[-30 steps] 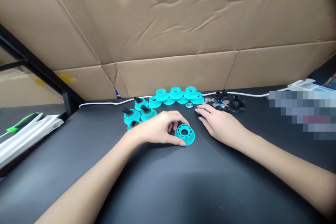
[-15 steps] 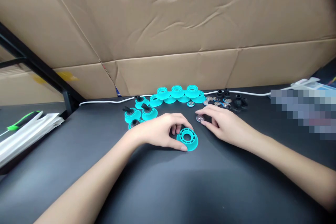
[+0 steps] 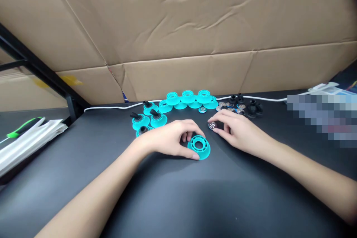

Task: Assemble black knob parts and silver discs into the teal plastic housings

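My left hand (image 3: 178,139) grips a turquoise plastic ring (image 3: 200,155), cone-shaped with a slotted top and a round hole, which stands on the dark tabletop. Just right of it, my right hand (image 3: 234,126) pinches a small round metallic disc (image 3: 212,125) between thumb and fingertips, its patterned face showing. Behind the right hand lie several similar discs (image 3: 222,105), partly covered by the fingers. One lone disc (image 3: 202,110) rests in front of a stack of more turquoise rings (image 3: 187,97).
Turquoise rings with black knob-like parts (image 3: 158,119) stand behind my left forearm. Loose black parts (image 3: 252,108) sit at the back right. A white cable (image 3: 117,108) runs along the cardboard wall (image 3: 181,37). At far left, a green-black tool (image 3: 26,128) lies on white sheets (image 3: 36,145).
The disc in my right hand has tilted slightly, so its face shows darker. My left hand and the ring it grips have hardly moved.
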